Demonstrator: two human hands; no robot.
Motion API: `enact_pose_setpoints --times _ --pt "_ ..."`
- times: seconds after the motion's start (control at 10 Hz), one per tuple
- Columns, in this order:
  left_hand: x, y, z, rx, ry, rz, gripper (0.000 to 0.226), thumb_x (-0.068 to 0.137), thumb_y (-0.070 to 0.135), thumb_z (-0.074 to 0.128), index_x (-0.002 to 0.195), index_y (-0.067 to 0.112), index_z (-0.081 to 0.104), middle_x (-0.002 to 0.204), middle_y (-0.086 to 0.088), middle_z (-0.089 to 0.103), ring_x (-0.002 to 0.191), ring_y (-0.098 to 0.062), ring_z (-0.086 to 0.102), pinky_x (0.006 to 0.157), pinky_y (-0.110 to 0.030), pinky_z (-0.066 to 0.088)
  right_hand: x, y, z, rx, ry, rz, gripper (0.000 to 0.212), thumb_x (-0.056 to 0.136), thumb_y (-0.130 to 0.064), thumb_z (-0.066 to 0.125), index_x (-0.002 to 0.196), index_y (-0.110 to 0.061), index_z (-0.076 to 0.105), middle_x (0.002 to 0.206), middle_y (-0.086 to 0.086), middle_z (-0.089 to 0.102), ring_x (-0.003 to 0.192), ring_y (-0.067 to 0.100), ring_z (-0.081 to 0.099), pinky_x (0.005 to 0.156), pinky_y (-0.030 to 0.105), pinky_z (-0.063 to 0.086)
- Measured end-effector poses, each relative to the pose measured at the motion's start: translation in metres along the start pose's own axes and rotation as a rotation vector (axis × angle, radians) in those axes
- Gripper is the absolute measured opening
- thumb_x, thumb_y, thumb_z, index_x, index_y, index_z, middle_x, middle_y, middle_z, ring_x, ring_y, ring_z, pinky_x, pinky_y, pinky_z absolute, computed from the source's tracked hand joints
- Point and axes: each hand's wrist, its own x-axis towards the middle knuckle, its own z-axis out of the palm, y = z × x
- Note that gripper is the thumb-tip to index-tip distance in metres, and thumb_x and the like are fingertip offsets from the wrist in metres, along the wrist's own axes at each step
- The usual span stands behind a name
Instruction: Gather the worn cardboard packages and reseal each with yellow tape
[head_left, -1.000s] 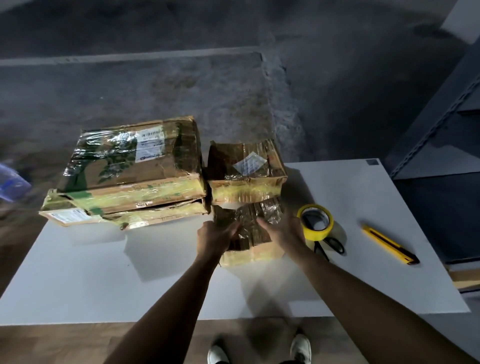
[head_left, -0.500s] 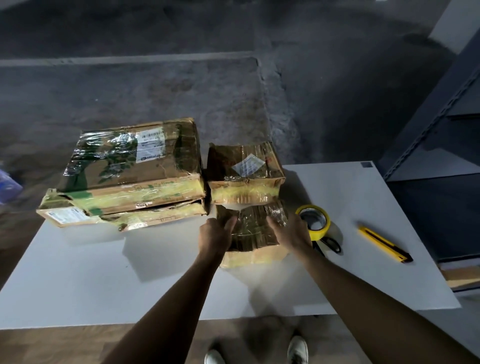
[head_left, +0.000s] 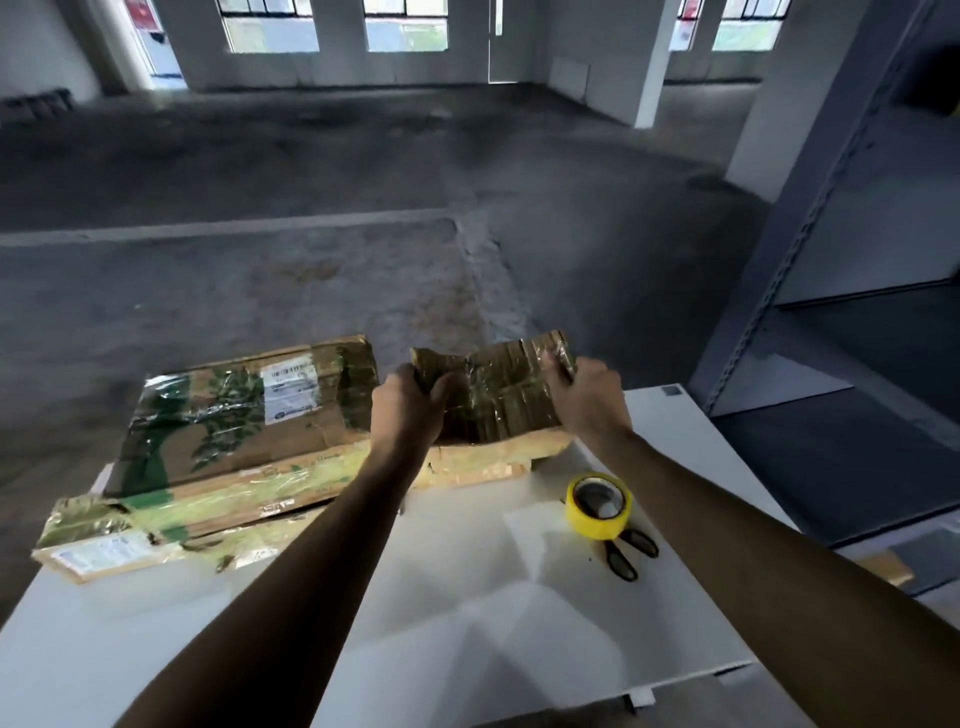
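A small worn cardboard package (head_left: 498, 397), wrapped in crinkled clear film, is raised above the back of the white table (head_left: 467, 613). My left hand (head_left: 408, 402) grips its left end and my right hand (head_left: 587, 400) grips its right end. Just beneath it sits another small package (head_left: 498, 460) with yellowed tape, mostly hidden by the held one. To the left lies a large flat package (head_left: 234, 421) with a white label, stacked on a second flat package (head_left: 156, 540). A roll of yellow tape (head_left: 598, 505) stands on the table to the right.
Black-handled scissors (head_left: 626, 553) lie just in front of the tape roll. A grey metal shelf unit (head_left: 852, 260) rises at the right of the table. Beyond the table stretches a bare concrete floor with a white line.
Both hands have lifted the small package off the table front and carried it up and back, over the other small package. The camera has tilted upward.
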Motion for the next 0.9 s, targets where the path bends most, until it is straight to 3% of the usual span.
enact_pose_setpoints --times 0.1,0.2,0.3,0.4,0.5,0.6,0.8,0.9 --pt "0.020 0.005 0.001 0.010 0.025 0.036 0.050 0.090 0.044 0.067 0.115 0.001 0.058 0.106 -0.018 0.069 0.097 -0.037 0.065 0.075 -0.040 0.054 0.017 -0.005 0.005 0.046 -0.004 -0.053 0.052 0.103 -0.045 0.043 0.115 0.002 0.060 0.107 0.021 0.064 0.101 0.032 0.058 0.079 0.036 0.044" --pt "0.040 0.001 0.007 0.061 0.017 0.015 0.054 0.092 0.038 0.066 0.128 0.005 0.043 0.113 -0.023 0.067 0.102 -0.042 0.064 0.071 -0.036 0.045 0.038 -0.003 0.018 0.135 -0.066 -0.073 0.040 0.105 -0.039 0.042 0.120 -0.004 0.054 0.104 0.013 0.062 0.096 0.024 0.058 0.071 0.029 0.038" --pt "0.059 -0.012 0.017 0.082 -0.013 0.043 0.071 0.091 0.027 0.070 0.149 0.017 0.031 0.120 -0.021 0.066 0.100 -0.044 0.065 0.071 -0.035 0.046 0.060 0.007 0.040 0.229 -0.144 -0.082 0.033 0.104 -0.036 0.044 0.122 -0.007 0.049 0.099 0.007 0.062 0.091 0.025 0.064 0.059 0.025 0.040" --pt "0.069 -0.028 0.028 0.114 -0.003 0.082 0.063 0.085 0.007 0.074 0.139 0.010 0.041 0.113 -0.019 0.069 0.095 -0.044 0.067 0.067 -0.034 0.047 0.074 0.022 0.063 0.302 -0.210 -0.073 0.030 0.099 -0.024 0.058 0.119 -0.007 0.044 0.099 0.003 0.059 0.087 0.020 0.061 0.055 0.015 0.039" --pt "0.073 -0.041 0.037 0.165 -0.005 0.101 0.058 0.079 -0.004 0.075 0.128 0.003 0.045 0.107 -0.017 0.070 0.090 -0.040 0.067 0.064 -0.032 0.046 0.080 0.034 0.078 0.348 -0.251 -0.086 0.043 0.091 -0.006 0.065 0.124 -0.007 0.038 0.107 0.012 0.059 0.089 0.021 0.062 0.058 0.013 0.045" --pt "0.077 -0.053 0.045 0.213 -0.029 0.108 0.055 0.078 -0.006 0.075 0.123 0.003 0.045 0.107 -0.018 0.068 0.089 -0.035 0.066 0.064 -0.032 0.046 0.082 0.044 0.088 0.393 -0.350 -0.086 0.070 0.088 0.007 0.062 0.145 -0.016 0.029 0.118 0.012 0.059 0.073 0.015 0.061 0.048 0.016 0.047" --pt "0.072 -0.059 0.052 0.332 -0.046 0.072 0.054 0.081 0.003 0.075 0.126 0.011 0.048 0.118 -0.020 0.051 0.100 -0.036 0.059 0.075 -0.040 0.052 0.079 0.060 0.100 0.288 -0.418 -0.124 0.056 0.089 0.002 0.061 0.139 -0.016 0.042 0.124 0.010 0.054 0.096 0.018 0.055 0.054 0.005 0.041" --pt "0.064 -0.058 0.046 0.356 -0.022 0.064 0.055 0.081 0.018 0.079 0.129 0.013 0.053 0.125 -0.018 0.046 0.112 -0.035 0.053 0.091 -0.043 0.051 0.073 0.051 0.092 0.285 -0.417 -0.211 0.057 0.090 -0.020 0.071 0.140 -0.018 0.044 0.137 0.012 0.046 0.113 0.021 0.057 0.079 0.016 0.050"
